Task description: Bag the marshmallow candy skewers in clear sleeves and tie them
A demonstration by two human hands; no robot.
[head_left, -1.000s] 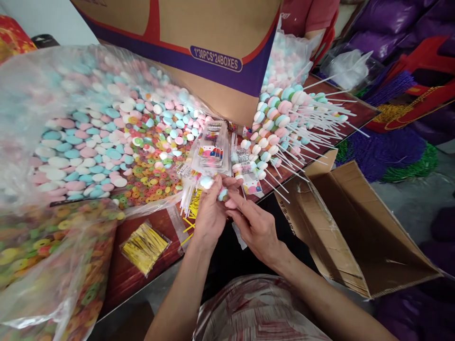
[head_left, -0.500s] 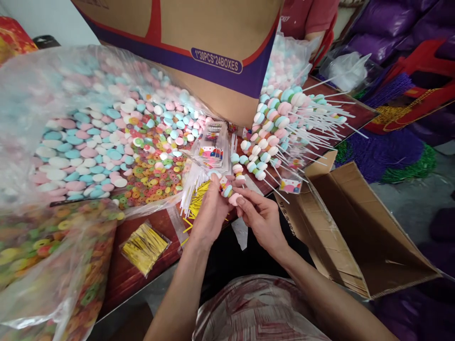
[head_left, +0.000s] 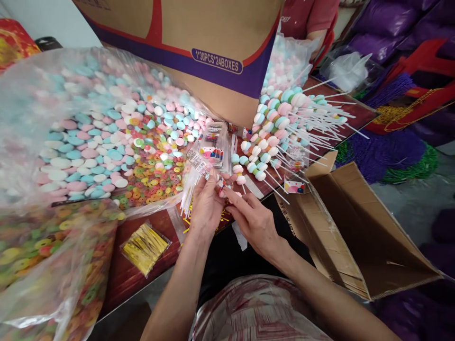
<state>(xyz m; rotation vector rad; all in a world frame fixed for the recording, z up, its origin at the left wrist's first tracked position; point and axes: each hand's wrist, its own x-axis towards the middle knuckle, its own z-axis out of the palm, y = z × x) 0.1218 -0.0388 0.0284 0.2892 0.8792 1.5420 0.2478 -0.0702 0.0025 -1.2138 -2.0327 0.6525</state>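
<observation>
My left hand [head_left: 208, 203] is closed around a candy skewer in a clear printed bag [head_left: 197, 162]; the barcoded end of the bag sticks out above the fingers. The fingers and thumb of my right hand [head_left: 255, 222] are pinched together at the near end of the same bag, where a bit of pink candy [head_left: 222, 193] shows. Most of the skewer is hidden by my hands. Just beyond lie a short row of pink and white candies [head_left: 239, 174] and a stack of printed bags [head_left: 213, 147]. Beside my left hand are white sticks [head_left: 188, 192] and loose yellow twist ties [head_left: 186, 222].
Pastel candies [head_left: 85, 154] and gummy rings [head_left: 152, 177] spill from a large plastic bag at left. A packet of yellow ties [head_left: 145, 248] lies nearer. Finished candy skewers [head_left: 284, 118] are piled at right. An open carton [head_left: 373, 237] stands below; a person's sleeve [head_left: 322, 16] shows behind.
My right hand has moved slightly left and down, its fingers closing in on my left hand. The bag's barcoded end now shows above my left hand, and the pastel candies between the hands are mostly covered.
</observation>
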